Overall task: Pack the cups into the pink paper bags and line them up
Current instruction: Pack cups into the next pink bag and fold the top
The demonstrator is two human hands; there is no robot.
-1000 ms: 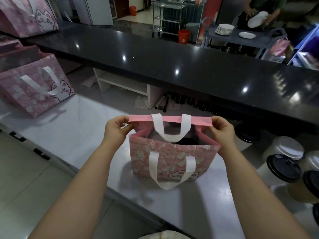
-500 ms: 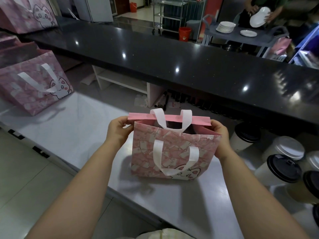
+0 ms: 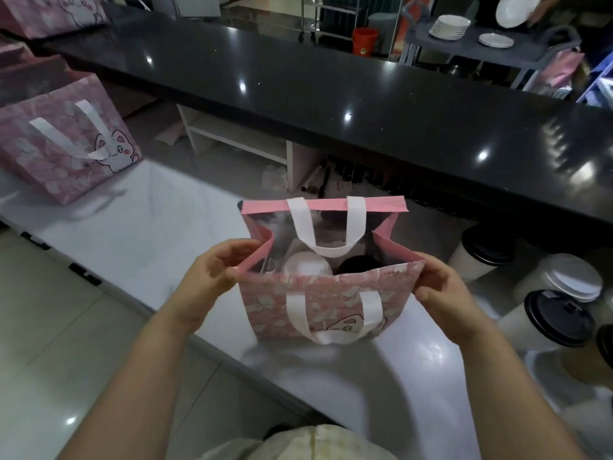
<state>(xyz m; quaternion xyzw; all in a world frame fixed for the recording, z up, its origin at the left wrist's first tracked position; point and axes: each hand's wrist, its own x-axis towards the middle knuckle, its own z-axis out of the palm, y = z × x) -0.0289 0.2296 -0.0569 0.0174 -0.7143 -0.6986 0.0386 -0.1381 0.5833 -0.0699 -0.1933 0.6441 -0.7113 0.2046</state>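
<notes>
Head view looks down on a pink paper bag (image 3: 331, 303) standing upright on the white worktop (image 3: 149, 210), close to its near edge, with its mouth spread wide. The left hand (image 3: 212, 270) pinches the near-left corner of the rim between thumb and curled fingers. The right hand (image 3: 441, 287) pinches the near-right corner the same way. Both have hold of the paper rim only.

Inside the bag two cups stand side by side, a white-lidded cup (image 3: 306, 265) on the left and a black-lidded cup (image 3: 360, 263) on the right. Whether they touch I cannot tell. The far handle (image 3: 326, 227) droops inward over the opening, while the near handle (image 3: 331, 323) hangs down the printed front, partly across a cartoon cat.

To the right of the bag, on the same worktop, more lidded cups wait outside it: a black-topped cup (image 3: 487, 244) just behind the right hand, a white-topped cup (image 3: 574, 280) further right, and a nearer black-topped cup (image 3: 560, 322) in front of that one. At least one more is cut off by the right edge of the frame.

Well off to the left a second pink bag (image 3: 63, 141) stands on the worktop — cat print facing the camera, white handle lying against its front. Behind the worktop runs a long black counter (image 3: 365, 104). Beyond it are a grey cart (image 3: 497, 51) carrying a stack of white plates (image 3: 449, 26) and a red bucket (image 3: 365, 39) on the floor.
</notes>
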